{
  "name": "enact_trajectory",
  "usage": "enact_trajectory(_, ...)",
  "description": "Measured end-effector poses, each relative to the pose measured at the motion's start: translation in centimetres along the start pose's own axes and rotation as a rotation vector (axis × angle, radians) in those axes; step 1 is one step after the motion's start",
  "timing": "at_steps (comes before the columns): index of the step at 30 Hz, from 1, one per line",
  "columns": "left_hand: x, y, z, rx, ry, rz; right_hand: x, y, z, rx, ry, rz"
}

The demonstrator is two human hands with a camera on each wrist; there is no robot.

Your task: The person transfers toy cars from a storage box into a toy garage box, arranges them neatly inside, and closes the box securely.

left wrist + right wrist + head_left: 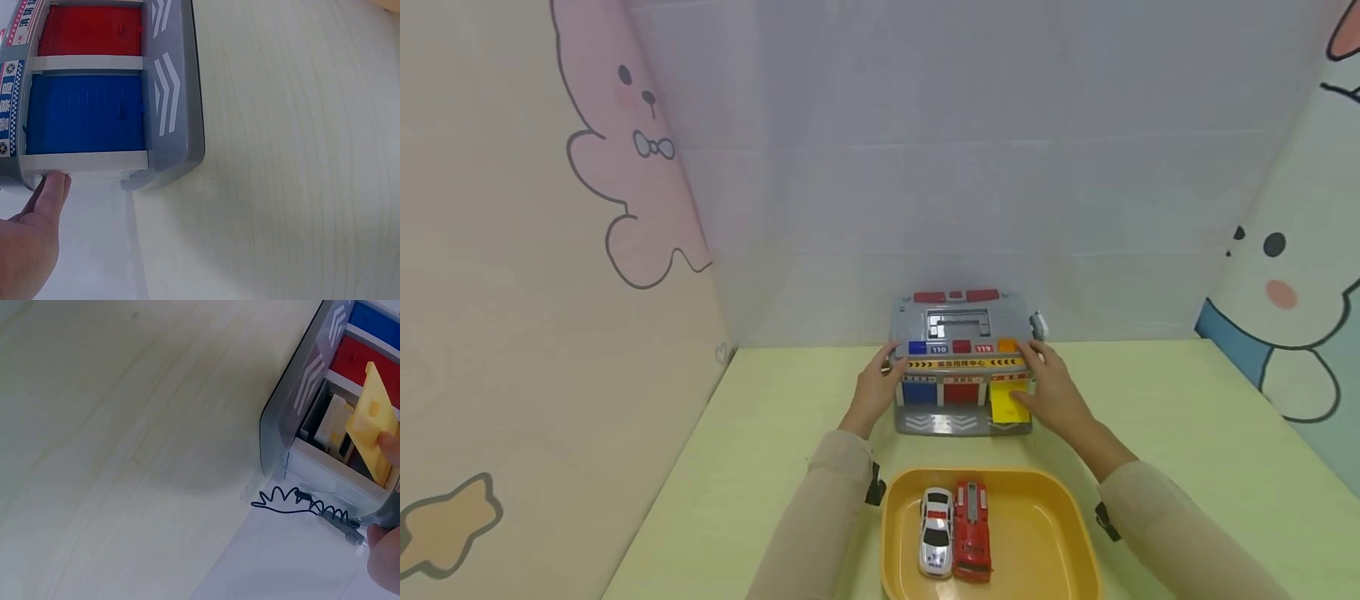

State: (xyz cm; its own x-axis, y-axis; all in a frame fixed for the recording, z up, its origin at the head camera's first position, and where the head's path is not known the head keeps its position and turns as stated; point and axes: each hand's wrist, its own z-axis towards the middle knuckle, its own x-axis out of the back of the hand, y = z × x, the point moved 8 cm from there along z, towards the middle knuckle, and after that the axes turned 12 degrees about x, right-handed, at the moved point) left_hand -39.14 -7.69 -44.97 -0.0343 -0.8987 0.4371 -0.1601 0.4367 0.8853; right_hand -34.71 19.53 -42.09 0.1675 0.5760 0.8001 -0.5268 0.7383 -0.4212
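Push the thin yellow door point(1007, 403) sideways and it may unseat, or the toy station point(957, 363), just below the head view's middle, may skid. Your left hand point(872, 393) rests straight fingers against that glossy, boxy plastic; your right hand point(1054, 392) spreads its fingers, gripping nothing, thumb touching the door.

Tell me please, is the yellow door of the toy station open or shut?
Open: the yellow door is swung outward, and a pale object shows inside.

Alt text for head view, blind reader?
Left hand touches the side of a gray toy garage; right hand touches its open yellow door. Nearer, a yellow tray holds a white toy police car and red toy vehicle.
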Motion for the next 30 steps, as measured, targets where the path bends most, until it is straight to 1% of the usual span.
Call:
enact_trajectory(3, 0.1, -0.2, 0.0, 0.001, 0.005, 0.003, -0.2, 0.1, 0.2, -0.006, -0.014, -0.04)
enact_trajectory(6, 0.1, -0.3, 0.1, 0.008, 0.006, 0.007, -0.4, 0.1, 0.3, 0.002, -0.009, -0.098)
enact_trajectory(12, 0.1, -0.1, 0.0, -0.008, -0.004, 0.001, -0.5, 0.2, 0.5, 0.072, 0.053, -0.2)
enact_trajectory(17, 0.1, 0.2, 0.0, -0.015, -0.004, -0.003, -0.8, 0.6, 0.7, 0.061, 0.074, -0.208)
enact_trajectory(24, 0.2, 0.2, 0.1, -0.005, 0.012, 0.027, -1.1, 0.8, 0.9, 0.05, 0.067, -0.23)
enact_trajectory(30, 0.0, 0.2, 0.1, 0.007, 0.001, 0.029, -0.9, 1.0, 1.1, 0.062, 0.111, -0.27)
